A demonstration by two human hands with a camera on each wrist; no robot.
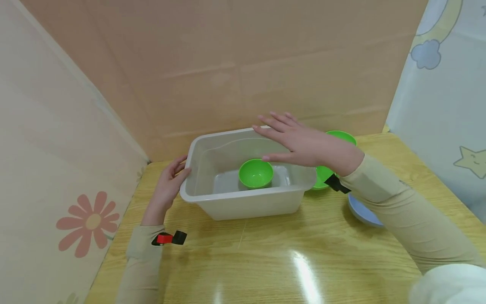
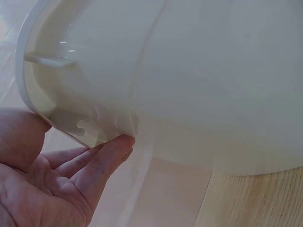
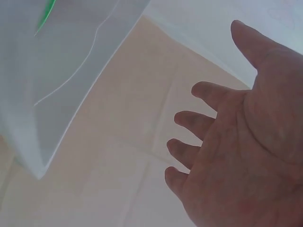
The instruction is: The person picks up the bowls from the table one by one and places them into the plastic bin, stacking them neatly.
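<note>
Translucent white rectangular plastic tub point(image 1: 212, 202) sits mid-frame on the wooden table point(image 1: 265, 261), w/ one small round green plastic bowl point(image 1: 256, 172) inside at centre. Left hand point(image 1: 169, 182) rests on the tub's left rim, fingers relaxed, not gripping. Right hand point(image 1: 300, 143) hovers flat over the tub, fingers spread, holding nothing. More green bowls point(image 1: 343, 137), prob. two, behind its wrist at right; blue plate point(image 1: 362, 211) lower right.
</note>
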